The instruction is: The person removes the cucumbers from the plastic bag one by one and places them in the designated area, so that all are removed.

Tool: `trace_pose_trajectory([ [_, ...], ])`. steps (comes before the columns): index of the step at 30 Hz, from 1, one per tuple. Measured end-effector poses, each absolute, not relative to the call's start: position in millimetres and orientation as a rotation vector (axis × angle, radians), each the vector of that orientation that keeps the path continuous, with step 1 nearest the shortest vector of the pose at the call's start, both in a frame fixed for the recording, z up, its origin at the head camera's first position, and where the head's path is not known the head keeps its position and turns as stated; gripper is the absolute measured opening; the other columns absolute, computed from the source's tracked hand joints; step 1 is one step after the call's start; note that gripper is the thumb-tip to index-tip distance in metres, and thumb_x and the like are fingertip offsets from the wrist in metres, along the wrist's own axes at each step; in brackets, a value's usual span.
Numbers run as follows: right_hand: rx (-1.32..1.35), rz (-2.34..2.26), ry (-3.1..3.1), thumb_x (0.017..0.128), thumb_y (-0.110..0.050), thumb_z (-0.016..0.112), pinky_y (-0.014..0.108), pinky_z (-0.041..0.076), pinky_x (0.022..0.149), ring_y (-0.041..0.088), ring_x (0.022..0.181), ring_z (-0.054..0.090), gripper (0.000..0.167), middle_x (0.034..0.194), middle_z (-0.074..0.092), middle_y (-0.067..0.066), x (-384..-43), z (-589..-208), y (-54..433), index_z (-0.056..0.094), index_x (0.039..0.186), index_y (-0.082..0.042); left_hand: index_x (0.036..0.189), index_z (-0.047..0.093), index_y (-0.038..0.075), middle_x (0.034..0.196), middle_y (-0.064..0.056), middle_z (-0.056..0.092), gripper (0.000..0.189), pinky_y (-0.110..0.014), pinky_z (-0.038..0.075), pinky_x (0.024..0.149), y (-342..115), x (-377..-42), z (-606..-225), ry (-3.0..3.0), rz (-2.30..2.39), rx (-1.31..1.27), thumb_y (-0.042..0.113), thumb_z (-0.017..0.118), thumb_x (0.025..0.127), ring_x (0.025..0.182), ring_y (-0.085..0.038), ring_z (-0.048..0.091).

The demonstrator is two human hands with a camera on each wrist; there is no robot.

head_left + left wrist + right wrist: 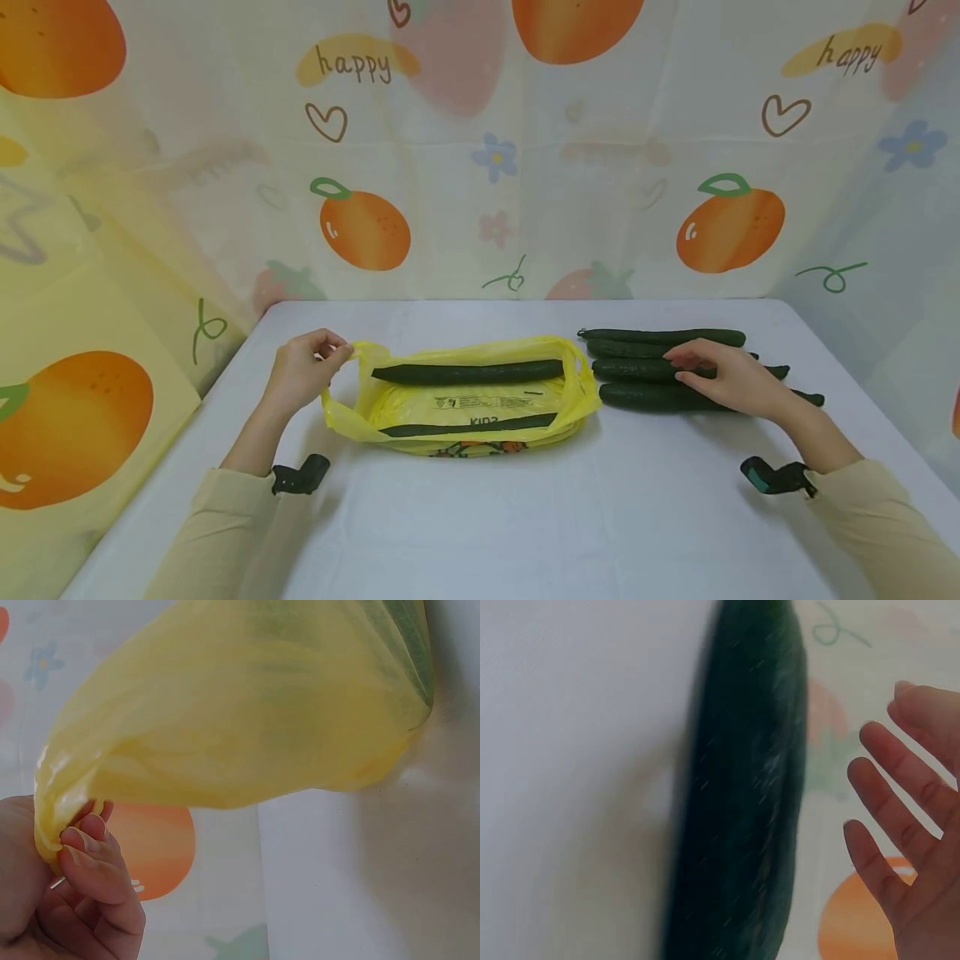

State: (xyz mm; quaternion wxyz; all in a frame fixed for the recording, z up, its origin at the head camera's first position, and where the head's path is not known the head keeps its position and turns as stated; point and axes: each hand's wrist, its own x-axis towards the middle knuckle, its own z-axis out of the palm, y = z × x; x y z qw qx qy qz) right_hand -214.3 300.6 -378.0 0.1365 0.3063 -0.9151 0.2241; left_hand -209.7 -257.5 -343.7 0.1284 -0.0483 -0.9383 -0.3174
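Observation:
A yellow plastic bag (465,446) lies on its base with its mouth held wide, and two cucumbers show inside, one cucumber (468,373) along the far side and another (468,426) along the near side. At the bag's left end my left hand (303,367) pinches the rim between thumb and fingers; the left wrist view shows the bag's film (225,727) drawn up to those fingertips. Over several loose cucumbers (652,397) on the right, my right hand (723,375) hovers with fingers spread and nothing in it. The right wrist view has one cucumber (739,787) close up beside that hand.
A white-covered table (480,525) carries everything. Behind and at both sides stands a printed cloth (450,183) with oranges, hearts and lettering. A dark wrist device (300,475) sits at the left cuff, and another (776,477) at the right cuff.

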Motion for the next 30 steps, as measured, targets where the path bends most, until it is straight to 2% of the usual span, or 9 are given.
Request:
trace_pose_trajectory([
  [11,0.927,0.704,-2.65,0.083,-0.008,0.067,0.033,0.052,0.076,0.012,0.089,0.062,0.028,0.101,0.065,-0.002,-219.4,-362.4,268.4,0.061,0.111,-0.01,0.088,0.063,0.005,0.067,-0.007,0.056,0.017,-0.025,0.04,0.041,-257.3,-211.2,-345.2,-2.729,-0.936,-0.151,0.021,0.06,0.089,0.048,-0.012,0.047],
  [17,1.009,0.795,-2.615,0.083,-0.007,0.066,0.037,0.052,0.077,0.012,0.089,0.062,0.028,0.102,0.065,0.002,-220.1,-351.1,244.7,0.06,0.11,-0.012,0.089,0.063,0.005,0.068,-0.007,0.056,0.017,-0.025,0.04,0.041,-257.7,-211.9,-345.7,-2.736,-0.948,-0.15,0.021,0.059,0.089,0.048,-0.013,0.048],
  [30,1.102,0.896,-2.654,0.084,-0.011,0.066,0.038,0.051,0.081,0.016,0.093,0.06,0.031,0.108,0.064,0.004,-217.7,-332.6,188.4,0.06,0.115,-0.007,0.089,0.063,0.005,0.068,-0.007,0.057,0.018,-0.025,0.04,0.041,-256.7,-210.4,-344.4,-2.734,-0.953,-0.137,0.022,0.06,0.089,0.049,-0.012,0.048],
])
